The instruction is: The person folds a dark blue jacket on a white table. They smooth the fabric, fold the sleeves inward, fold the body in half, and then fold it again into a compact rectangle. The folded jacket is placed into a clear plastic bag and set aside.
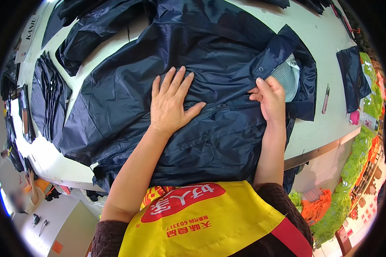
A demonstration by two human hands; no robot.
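A dark navy jacket [128, 92] with a shiny surface lies spread over the pale table in front of me. My left hand [170, 103] rests flat on its front, fingers spread, with the thumb beside the zipper [214, 108]. At the jacket's right end, my right hand [270, 96] pinches the edge of the front near the zipper's end between thumb and fingers. Just above that hand is a flap with a round snap [260, 69]. Grey-green mesh lining [286, 77] shows inside the opening beside it.
Folded dark fabric pieces [49, 96] are stacked at the left. A slim pen-like tool [326, 98] lies on the table [306, 132] to the right, near a dark folded cloth [352, 79]. Bright green material [351, 180] and orange bundles [316, 205] lie beyond the table edge. Another person [32, 192] is at lower left.
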